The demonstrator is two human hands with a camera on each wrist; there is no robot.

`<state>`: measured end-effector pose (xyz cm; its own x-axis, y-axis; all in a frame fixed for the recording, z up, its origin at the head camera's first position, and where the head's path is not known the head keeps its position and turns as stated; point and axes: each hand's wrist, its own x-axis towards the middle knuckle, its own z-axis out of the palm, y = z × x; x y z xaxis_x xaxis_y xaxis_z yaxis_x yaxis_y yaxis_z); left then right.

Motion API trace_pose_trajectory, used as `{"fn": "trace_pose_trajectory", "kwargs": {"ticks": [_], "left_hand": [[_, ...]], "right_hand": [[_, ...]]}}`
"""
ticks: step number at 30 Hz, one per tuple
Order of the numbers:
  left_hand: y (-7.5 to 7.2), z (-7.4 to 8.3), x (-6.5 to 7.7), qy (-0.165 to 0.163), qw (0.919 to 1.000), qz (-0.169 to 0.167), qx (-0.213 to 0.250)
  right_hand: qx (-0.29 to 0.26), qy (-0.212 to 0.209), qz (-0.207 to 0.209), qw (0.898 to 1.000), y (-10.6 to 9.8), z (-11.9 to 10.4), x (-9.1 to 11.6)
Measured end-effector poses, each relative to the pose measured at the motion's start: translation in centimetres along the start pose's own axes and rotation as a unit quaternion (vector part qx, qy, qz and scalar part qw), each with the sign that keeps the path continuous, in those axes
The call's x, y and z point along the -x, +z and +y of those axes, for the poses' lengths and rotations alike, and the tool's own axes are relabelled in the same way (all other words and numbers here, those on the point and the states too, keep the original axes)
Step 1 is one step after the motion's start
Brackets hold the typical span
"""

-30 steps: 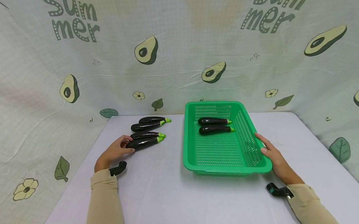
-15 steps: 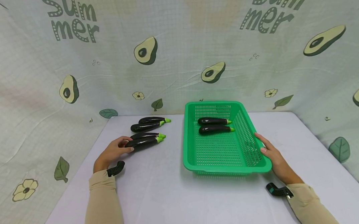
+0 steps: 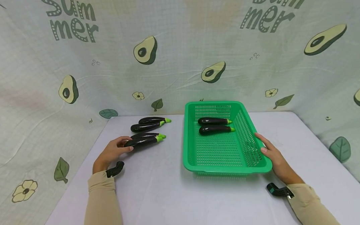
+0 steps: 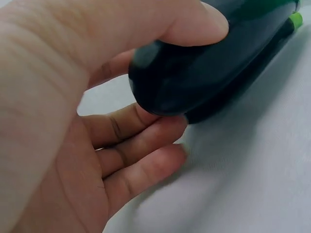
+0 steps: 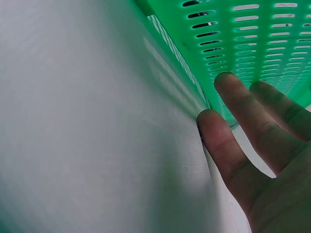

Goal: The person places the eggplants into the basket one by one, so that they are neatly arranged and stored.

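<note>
My left hand (image 3: 110,154) pinches the rounded end of a glossy dark eggplant (image 3: 141,141) in the head view, its green stem pointing right. In the left wrist view the thumb lies over the eggplant (image 4: 189,73), with fingers beneath and beside it. A second eggplant (image 3: 144,135) lies right behind, partly hidden by the held one. My right hand (image 3: 275,158) holds the right rim of a green plastic basket (image 3: 189,152), thumb over the edge. Seen from the right wrist, three fingers reach along the basket's slotted outer wall (image 5: 262,34).
Two more eggplants, one in front (image 3: 144,127) and one behind (image 3: 150,120), lie at the back left of the white table (image 3: 159,194). Inside the basket are two eggplants, a rear one (image 3: 212,121) and a front one (image 3: 214,129). A printed cloth (image 3: 177,52) hangs behind.
My left hand has shifted slightly left with the eggplant, which now covers more of the one behind it. The right hand and the basket stay in place.
</note>
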<state>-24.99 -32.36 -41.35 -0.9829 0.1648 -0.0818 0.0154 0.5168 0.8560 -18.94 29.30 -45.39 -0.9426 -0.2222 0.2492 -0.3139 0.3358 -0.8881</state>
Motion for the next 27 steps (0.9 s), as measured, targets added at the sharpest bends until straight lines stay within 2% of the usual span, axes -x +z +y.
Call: {"fn": "trace_pose_trajectory", "kwargs": {"ticks": [5,8,27], "left_hand": [[-0.1,-2.2,-1.2,0.007,0.9994,0.022,0.026],[-0.1,-3.1,-1.8,0.025,0.9988,0.029,0.03],[0.6,-1.3,-2.3,0.073,0.9953,0.049,0.041]], "right_hand": [[0.0,0.002,0.0,1.0,0.0,0.2,-0.2],[-0.004,-0.001,0.0,1.0,0.0,0.2,-0.2],[0.01,0.006,-0.003,1.0,-0.2,0.2,-0.1]]}}
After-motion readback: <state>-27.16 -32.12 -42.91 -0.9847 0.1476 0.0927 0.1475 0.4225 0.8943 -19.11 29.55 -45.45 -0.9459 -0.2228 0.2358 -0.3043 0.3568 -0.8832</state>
